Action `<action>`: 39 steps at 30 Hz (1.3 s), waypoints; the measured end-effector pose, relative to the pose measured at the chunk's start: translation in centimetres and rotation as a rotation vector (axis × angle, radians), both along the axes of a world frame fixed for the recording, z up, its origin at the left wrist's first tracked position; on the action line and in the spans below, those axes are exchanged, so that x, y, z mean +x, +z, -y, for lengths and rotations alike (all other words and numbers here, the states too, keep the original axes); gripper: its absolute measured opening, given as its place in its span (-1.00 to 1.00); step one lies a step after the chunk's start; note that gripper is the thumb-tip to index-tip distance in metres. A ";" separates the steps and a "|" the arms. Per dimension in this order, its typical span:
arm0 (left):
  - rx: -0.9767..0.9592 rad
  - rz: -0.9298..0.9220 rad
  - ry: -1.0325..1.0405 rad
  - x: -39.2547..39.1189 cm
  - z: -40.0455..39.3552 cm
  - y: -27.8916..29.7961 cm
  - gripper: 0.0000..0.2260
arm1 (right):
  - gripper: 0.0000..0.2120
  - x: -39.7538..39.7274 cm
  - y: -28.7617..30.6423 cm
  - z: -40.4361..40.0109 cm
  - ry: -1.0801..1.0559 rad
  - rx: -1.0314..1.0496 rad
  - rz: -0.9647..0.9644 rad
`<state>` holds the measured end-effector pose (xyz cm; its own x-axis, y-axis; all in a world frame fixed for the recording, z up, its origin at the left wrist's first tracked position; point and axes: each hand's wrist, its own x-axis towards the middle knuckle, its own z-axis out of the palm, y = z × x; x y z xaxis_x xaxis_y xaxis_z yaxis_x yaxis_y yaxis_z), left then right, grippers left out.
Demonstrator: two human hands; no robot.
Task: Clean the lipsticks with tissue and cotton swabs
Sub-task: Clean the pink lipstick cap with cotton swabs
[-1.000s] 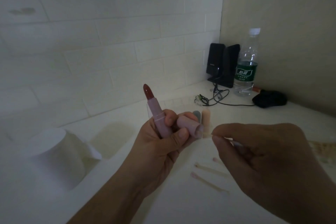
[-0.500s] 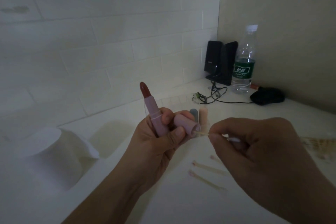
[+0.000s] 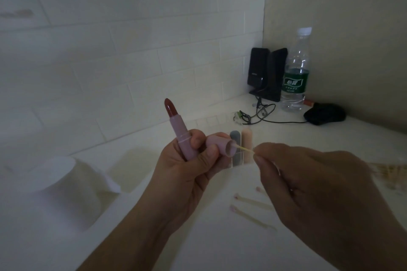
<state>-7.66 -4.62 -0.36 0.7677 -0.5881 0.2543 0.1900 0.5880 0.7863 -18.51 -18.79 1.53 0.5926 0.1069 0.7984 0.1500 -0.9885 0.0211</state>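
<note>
My left hand [image 3: 185,169] grips a pink lipstick [image 3: 178,130], held upright with its dark red tip out, together with the lipstick's pink cap [image 3: 220,145], whose open end faces right. My right hand [image 3: 308,182] pinches a cotton swab [image 3: 243,148], and the swab's tip sits at the mouth of the cap. Behind the hands stand a grey lipstick [image 3: 235,149] and a peach lipstick [image 3: 246,145] in a clear holder. Used cotton swabs [image 3: 253,202] with pink-stained tips lie on the white table below my right hand.
A roll of tissue [image 3: 59,187] lies at the left on the table. At the back corner stand a black speaker pair [image 3: 266,72], a water bottle [image 3: 295,72], cables [image 3: 257,114] and a black mouse [image 3: 323,113]. More swabs [image 3: 387,174] lie blurred at the right edge.
My right hand has brought the swab leftward so its tip now reaches the cap's opening. The left hand keeps its hold on the lipstick and cap.
</note>
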 end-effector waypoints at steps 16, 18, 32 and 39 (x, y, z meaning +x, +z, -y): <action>0.008 -0.008 0.006 -0.2 0.0 0.3 -0.80 | -0.77 -0.3 -0.1 -0.1 0.022 0.091 0.081; -0.007 -0.020 0.013 0.0 -0.2 0.1 -0.74 | -0.76 -0.4 -0.4 -0.3 0.019 0.064 0.063; -0.153 -0.341 -0.199 -0.6 -0.1 0.2 -0.64 | -0.95 0.1 -0.3 -1.0 0.231 0.428 -0.064; -0.191 -0.418 -0.252 -1.0 0.4 0.5 -0.88 | -0.93 0.2 -0.9 -1.2 0.166 0.365 -0.074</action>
